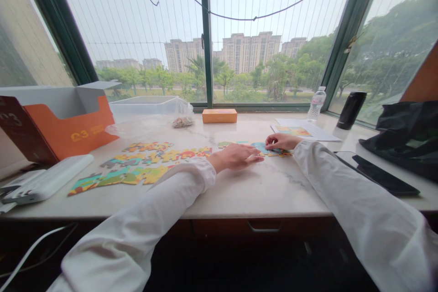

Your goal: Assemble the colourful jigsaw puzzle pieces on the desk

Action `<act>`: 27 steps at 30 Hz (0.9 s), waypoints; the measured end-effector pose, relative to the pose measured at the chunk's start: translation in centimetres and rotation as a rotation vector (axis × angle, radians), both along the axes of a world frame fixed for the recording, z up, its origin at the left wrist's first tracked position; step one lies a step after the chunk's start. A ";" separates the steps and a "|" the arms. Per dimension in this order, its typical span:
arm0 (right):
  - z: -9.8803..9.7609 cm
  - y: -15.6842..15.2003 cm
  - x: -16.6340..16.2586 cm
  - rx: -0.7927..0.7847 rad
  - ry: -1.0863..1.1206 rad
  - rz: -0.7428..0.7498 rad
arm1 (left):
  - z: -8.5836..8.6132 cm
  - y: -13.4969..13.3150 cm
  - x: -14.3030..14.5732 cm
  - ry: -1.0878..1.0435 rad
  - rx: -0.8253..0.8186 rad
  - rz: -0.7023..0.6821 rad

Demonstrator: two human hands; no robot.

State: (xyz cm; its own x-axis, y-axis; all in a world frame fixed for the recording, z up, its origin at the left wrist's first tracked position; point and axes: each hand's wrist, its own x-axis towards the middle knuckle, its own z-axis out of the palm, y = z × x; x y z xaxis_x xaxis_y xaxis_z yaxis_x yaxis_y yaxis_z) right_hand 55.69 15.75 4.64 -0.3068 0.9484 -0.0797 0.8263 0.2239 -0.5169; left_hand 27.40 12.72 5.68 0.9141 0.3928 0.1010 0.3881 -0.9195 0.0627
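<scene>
On the white tabletop, jigsaw puzzle pieces (137, 173) lie in joined rows at the left, coloured yellow, green, blue and orange. A smaller joined patch of puzzle (259, 147) lies under and between my hands. My left hand (236, 157) reaches over the near side of that patch, palm down, its fingers stretched out and holding nothing. At the patch's right part, my right hand (281, 141) has thumb and fingertips pinched together on a blue puzzle piece, which they partly cover. Whether that piece is joined to its neighbours I cannot tell.
An orange box (68, 123) and white power bank (51, 178) stand left. Behind are a clear plastic bin (143, 106), a bagged bundle (183, 121) and small orange box (219, 116). At right: papers (321, 133), bottle (317, 104), black tumbler (351, 110), phone (383, 175), black bag (407, 137).
</scene>
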 end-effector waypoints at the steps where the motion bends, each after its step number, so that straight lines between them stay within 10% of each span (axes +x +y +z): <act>1: -0.1 0.1 0.0 -0.002 -0.004 -0.001 | 0.0 0.0 0.0 0.003 -0.006 0.003; 21: -0.2 0.4 0.1 0.003 -0.019 -0.024 | -0.1 -0.4 0.0 0.015 0.050 0.021; 27: 0.4 -0.4 -0.2 0.020 -0.034 -0.044 | 3.4 -2.6 -1.2 -0.091 0.171 -0.135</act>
State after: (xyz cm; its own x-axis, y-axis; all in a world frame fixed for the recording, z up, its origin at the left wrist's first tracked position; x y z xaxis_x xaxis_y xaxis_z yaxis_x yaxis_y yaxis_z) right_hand 55.45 15.32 5.02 -0.2624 0.9624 -0.0702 0.8523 0.1970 -0.4845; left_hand 26.24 10.15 9.07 0.9411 0.2378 0.2402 0.2609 -0.9629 -0.0691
